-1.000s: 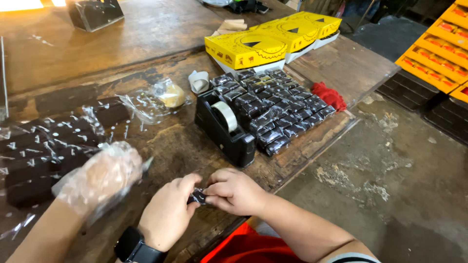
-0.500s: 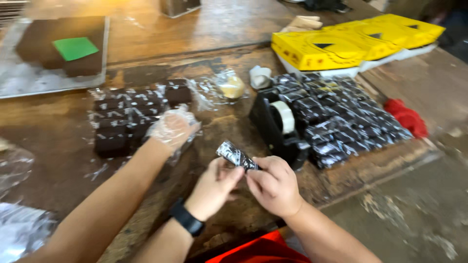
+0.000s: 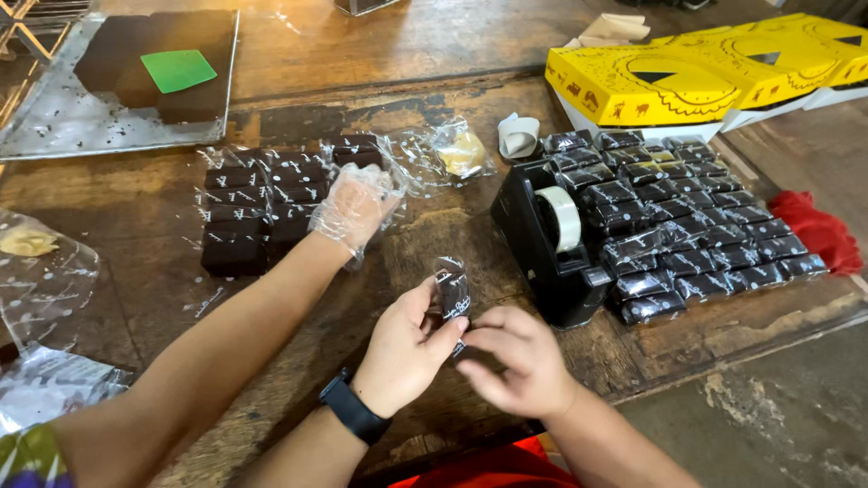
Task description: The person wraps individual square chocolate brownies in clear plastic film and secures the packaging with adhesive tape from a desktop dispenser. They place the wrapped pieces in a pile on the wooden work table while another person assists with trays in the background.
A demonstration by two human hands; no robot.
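- Our left hand (image 3: 405, 348) and right hand (image 3: 515, 361): both grips pinch one dark rectangular bar (image 3: 452, 294) in glossy clear film, held upright above the worktop (image 3: 362, 54).
- Worktop: worn, stained wood.
- Tape dispenser (image 3: 547, 244): black, blocky, white roll, just right of the bar.
- Wrapped bars (image 3: 687, 212): shiny rows beside the dispenser.
- Co-worker's gloved hand (image 3: 354, 210): crinkled plastic, touching unwrapped bars (image 3: 258, 203).

Two bare hands, bare forearms, one black watch.
Left hand (image 3: 405, 348) bare, with black smartwatch (image 3: 352, 408) strapped on the wrist; right hand (image 3: 517, 360) bare, without ring or glove; red-orange clothing (image 3: 493, 468) at near edge, between the forearms.
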